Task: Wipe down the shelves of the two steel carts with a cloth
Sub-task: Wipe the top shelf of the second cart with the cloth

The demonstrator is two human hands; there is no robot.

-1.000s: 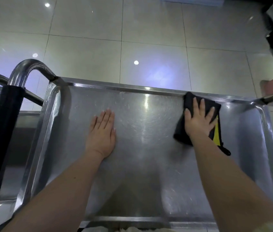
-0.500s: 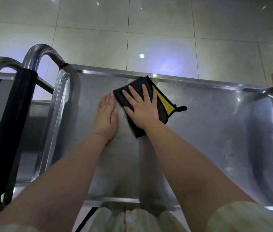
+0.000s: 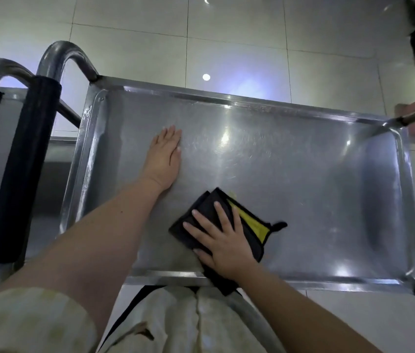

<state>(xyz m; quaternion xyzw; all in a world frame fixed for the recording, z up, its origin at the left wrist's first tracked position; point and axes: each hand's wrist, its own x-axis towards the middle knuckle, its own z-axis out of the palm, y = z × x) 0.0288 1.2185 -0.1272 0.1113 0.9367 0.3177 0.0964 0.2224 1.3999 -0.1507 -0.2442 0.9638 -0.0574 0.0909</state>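
Nearest the camera, the person's pale cream garment (image 3: 175,319) sits just under the near rim of the shiny rectangular steel cart shelf (image 3: 303,187). The right hand (image 3: 223,244) lies palm down on the folded black cloth with a yellow inner face (image 3: 251,221). Its fingers (image 3: 202,220) are straight and spread, pressing the cloth flat against the steel and not curled round it. The cloth lies at the near middle of the shelf, its near corner hanging over the rim and a small black loop sticking out on its right side.

Farther in and to the left, the left hand (image 3: 164,159) rests flat on bare steel, well apart from the cloth. Its fingers are straight and close together and hold nothing.

At the shelf's left end rises a curved steel handle (image 3: 66,54) with a black padded sleeve (image 3: 20,169). Just beside it is a second steel cart (image 3: 48,179) with a similar padded handle. Beyond the shelf lies a glossy pale tiled floor (image 3: 239,34).
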